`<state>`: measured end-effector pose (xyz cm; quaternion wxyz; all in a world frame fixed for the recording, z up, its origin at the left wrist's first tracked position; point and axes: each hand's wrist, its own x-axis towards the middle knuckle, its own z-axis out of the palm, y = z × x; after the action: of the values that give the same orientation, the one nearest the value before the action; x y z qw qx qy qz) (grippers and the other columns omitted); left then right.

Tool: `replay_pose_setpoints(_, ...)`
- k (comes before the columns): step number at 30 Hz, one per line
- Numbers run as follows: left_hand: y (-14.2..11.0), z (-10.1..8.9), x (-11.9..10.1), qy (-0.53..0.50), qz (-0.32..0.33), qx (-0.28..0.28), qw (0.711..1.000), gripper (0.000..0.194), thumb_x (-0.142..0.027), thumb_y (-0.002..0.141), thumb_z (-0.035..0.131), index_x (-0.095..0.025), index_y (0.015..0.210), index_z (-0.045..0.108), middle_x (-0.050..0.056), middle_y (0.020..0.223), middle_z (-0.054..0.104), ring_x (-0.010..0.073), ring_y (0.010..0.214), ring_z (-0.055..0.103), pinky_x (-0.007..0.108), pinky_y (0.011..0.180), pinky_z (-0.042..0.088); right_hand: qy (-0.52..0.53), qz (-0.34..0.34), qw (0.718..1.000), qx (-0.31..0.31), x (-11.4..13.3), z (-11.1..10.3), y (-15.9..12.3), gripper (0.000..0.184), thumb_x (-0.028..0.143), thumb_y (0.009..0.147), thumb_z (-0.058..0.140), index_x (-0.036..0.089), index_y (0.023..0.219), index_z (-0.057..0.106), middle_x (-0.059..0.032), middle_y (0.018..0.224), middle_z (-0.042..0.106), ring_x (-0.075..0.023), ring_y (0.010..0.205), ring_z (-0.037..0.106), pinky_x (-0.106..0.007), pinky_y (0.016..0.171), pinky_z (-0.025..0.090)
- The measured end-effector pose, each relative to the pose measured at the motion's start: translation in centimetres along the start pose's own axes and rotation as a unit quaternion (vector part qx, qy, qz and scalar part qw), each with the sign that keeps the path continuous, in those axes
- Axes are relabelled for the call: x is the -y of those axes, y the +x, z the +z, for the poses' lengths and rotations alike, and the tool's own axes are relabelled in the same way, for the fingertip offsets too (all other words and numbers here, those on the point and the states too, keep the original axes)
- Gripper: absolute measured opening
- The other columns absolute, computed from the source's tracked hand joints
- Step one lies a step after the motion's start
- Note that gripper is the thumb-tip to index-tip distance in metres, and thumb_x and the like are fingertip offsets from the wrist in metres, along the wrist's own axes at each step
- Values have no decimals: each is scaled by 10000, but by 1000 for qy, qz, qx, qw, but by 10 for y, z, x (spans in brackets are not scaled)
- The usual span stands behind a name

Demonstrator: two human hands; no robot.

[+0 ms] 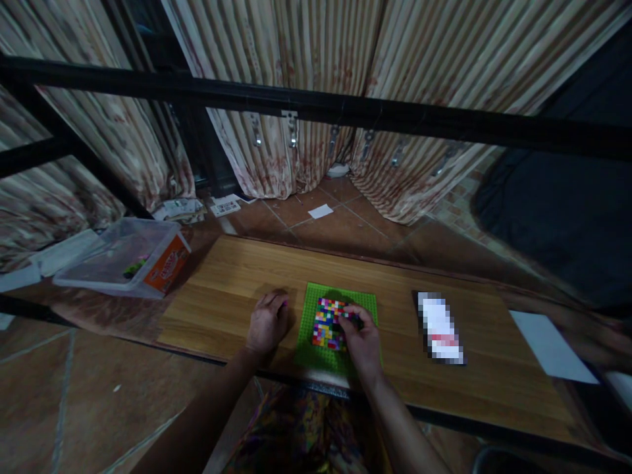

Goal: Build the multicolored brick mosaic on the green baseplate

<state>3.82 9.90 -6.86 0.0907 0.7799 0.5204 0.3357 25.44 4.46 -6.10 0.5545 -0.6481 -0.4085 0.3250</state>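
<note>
A green studded baseplate [307,329] lies on the wooden table in front of me. On it sits a block of small multicoloured toy bricks [323,332], packed close together with a few green gaps. Above the right side of these bricks, my right hand [363,334] is closed in a pinch, its thumb and forefinger touching the bricks. What lies between those fingertips is too small to make out. Left of the plate, my left hand [267,324] rests on the table with curled fingers. A tiny pink toy brick [285,303] shows at its fingertips.
The wooden table [217,289] carries a phone-like slab with a blurred screen [441,329] at right. A clear plastic bin [118,257] with an orange label stands beyond its left end. White paper [553,347] lies at the right end. A black metal bar [316,105] crosses before striped curtains.
</note>
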Motion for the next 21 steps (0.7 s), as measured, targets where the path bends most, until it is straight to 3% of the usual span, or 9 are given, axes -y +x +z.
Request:
replay_pose_setpoints(12, -1, 2, 1, 0, -3, 13, 1000, 181, -182, 884, 488, -214, 1030, 589, 74, 1011, 659, 226, 968, 600, 368, 870, 492, -24, 12, 1000, 0, -1, 1, 3, 220, 355, 689, 688, 219, 859, 650, -20, 951, 620, -195, 886, 573, -328, 811, 447)
replay_pose_setpoints(21, -2, 3, 2, 13, 9, 9, 1000, 182, -171, 888, 478, -208, 1015, 603, 72, 1003, 667, 223, 939, 606, 360, 846, 495, -31, -24, 999, 3, 1, 0, 1, 229, 365, 705, 676, 215, 877, 652, -27, 980, 618, -199, 933, 563, -345, 864, 429)
